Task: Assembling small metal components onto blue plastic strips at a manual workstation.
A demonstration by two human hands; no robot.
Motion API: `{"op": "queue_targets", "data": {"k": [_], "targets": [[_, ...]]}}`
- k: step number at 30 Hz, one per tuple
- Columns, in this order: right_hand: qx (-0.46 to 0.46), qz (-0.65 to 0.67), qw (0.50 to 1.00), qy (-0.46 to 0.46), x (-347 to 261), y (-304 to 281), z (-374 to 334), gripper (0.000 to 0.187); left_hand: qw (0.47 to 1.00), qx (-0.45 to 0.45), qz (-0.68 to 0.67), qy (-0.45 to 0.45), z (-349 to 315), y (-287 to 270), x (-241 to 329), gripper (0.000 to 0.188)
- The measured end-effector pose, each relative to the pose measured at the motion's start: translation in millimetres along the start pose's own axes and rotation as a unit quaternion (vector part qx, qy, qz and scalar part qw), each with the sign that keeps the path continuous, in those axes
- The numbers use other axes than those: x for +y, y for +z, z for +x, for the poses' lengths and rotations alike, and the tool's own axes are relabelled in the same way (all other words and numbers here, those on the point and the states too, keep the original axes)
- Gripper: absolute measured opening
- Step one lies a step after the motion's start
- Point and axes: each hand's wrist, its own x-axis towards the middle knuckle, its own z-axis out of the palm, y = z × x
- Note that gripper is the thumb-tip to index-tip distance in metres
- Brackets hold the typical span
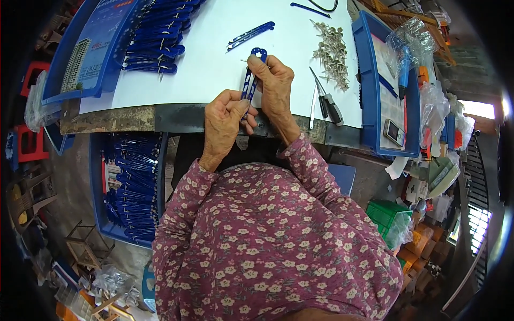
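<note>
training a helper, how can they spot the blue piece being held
At the white tabletop's near edge, find the left hand and right hand. Between them is a long, narrow blue piece, rounded at its far end. Unlike the loose blue strips beyond, it is held.

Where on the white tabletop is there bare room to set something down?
Bare patches: between the stacked blue pieces and the left hand; between the right hand and the metal fasteners. Crowded: the right end, where fasteners and a screwdriver lie near the blue tray.

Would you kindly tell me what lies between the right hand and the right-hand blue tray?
In the head view, a few slim tools and a heap of small metal pieces lie there.
</note>
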Motion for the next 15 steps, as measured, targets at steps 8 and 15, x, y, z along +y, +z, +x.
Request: {"op": "queue_targets", "data": {"k": [8, 15], "targets": [[-0.030, 0.012, 0.997, 0.076, 6.7, -12.4, 0.0, 0.033, 1.000, -0.003, 0.002, -0.004, 0.1, -0.2, 0.4, 0.017], [-0.047, 0.024, 0.998, 0.041, 6.7, -24.8, 2.3, 0.030, 0.999, -0.018, -0.032, -0.037, 1.7, -8.6, 9.7, 0.018]]}}
